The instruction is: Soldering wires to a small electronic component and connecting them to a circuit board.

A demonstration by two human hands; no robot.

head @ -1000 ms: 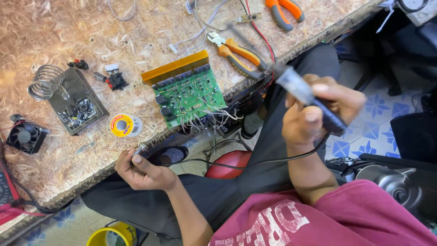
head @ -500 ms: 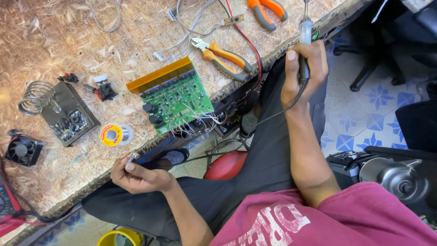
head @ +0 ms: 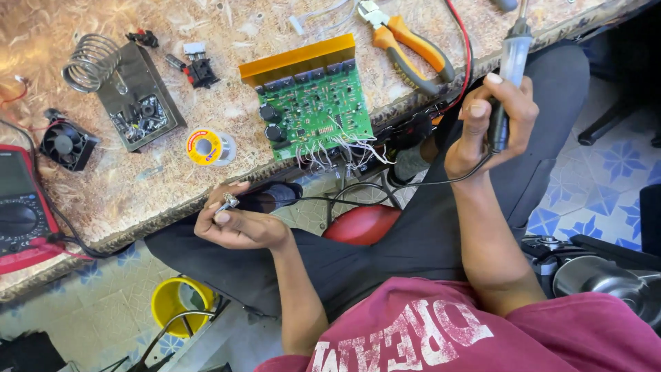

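Observation:
My right hand [head: 490, 122] grips a soldering iron [head: 509, 65] by its dark handle, tip pointing up past the bench edge, its black cord trailing down to the left. My left hand [head: 237, 222] sits below the bench edge, pinching a small metal part [head: 228, 202] between thumb and fingers. A green circuit board [head: 313, 109] with a yellow strip along its far side and white wires hanging off its near edge lies on the wooden bench [head: 158, 186] between the two hands.
On the bench lie orange-handled pliers [head: 406, 43], a solder spool [head: 205, 147], an iron stand with a coil [head: 120, 86], a small black fan [head: 65, 145] and a red multimeter [head: 21, 207]. A yellow bucket [head: 180, 303] and a red object [head: 363, 224] sit on the floor.
My right hand has swung the soldering iron from pointing left over my lap to upright near the bench edge. The left hand stays low with the small part.

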